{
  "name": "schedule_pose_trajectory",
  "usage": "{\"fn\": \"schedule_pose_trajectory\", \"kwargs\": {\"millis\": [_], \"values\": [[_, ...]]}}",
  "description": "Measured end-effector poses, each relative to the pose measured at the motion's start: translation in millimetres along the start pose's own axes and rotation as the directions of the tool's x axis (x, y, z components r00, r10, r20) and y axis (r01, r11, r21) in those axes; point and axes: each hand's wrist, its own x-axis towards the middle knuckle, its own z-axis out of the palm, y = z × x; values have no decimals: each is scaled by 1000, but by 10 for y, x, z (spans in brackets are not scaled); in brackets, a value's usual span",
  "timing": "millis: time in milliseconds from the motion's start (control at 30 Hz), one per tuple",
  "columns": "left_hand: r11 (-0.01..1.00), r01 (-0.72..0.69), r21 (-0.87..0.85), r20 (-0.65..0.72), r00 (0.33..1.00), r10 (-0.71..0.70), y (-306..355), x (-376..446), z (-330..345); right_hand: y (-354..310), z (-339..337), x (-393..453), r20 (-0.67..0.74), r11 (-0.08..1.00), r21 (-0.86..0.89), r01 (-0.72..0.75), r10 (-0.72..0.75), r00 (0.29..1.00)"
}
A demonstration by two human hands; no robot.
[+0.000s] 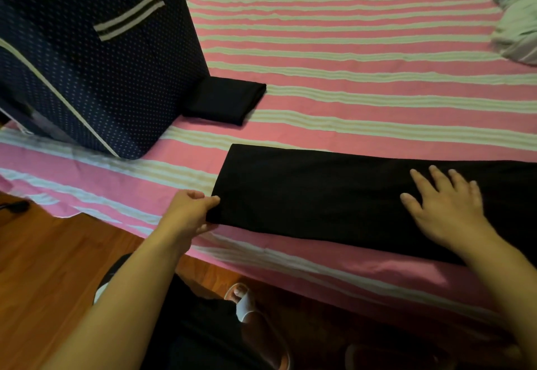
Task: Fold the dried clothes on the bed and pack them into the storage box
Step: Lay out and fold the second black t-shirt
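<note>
Long black garment [334, 195] laid flat on the pink-and-cream striped bed sheet [348, 49]
Left hand [189, 212] pinches its near-left corner; right hand [444, 204] presses flat, fingers spread; navy dotted fabric storage box [96, 58] stands beyond.

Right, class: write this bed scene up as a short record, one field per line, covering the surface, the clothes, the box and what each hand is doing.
surface: bed with a pink and cream striped sheet
garment being folded: long black garment, lying flat near the bed's front edge
left hand: pinches the garment's left end
right hand: rests flat on the garment, fingers spread
finished item: small folded black garment, beside the box and touching it
storage box: navy with white dots, standing on the bed at left
box contents: not visible
</note>
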Motion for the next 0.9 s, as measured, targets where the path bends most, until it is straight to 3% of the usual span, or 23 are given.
{"fn": "schedule_pose_trajectory", "kwargs": {"millis": [100, 300, 467, 533, 633, 767, 833, 900], "values": [[999, -9, 35, 68, 998, 7, 130, 150, -13, 8, 22, 2, -13, 1000, 14, 1, -1, 1000], [941, -208, 266, -42, 973, 227, 120, 285, -10, 32, 30, -10, -44, 999, 46, 15, -13, 999], [957, -181, 225, -10, 982, 187, 63, 367, -20, 42, 10, -5, -29, 999, 35, 23, -22, 999], [932, -214, 291, 2, 975, 224, 93, 384, 14, 39, 8, -8, -22, 999, 30, 19, -18, 1000], [772, -343, 535, 8, 916, 401, 56, 367, 122, 12, 3, -4, -23, 1000, 15, 25, -25, 999], [349, -507, 789, 150, 708, 690, -168, 429, 156, -28, 26, -13, -39, 999, 22, 27, -26, 999], [325, -509, 797, 139, 678, 722, -207, 489, 153, -1, 34, -20, -49, 999, 42, 32, -30, 998], [368, -481, 796, 105, 709, 698, -204, 515, 193, 40, 29, -29, -56, 998, 53, 41, -38, 998]]}}
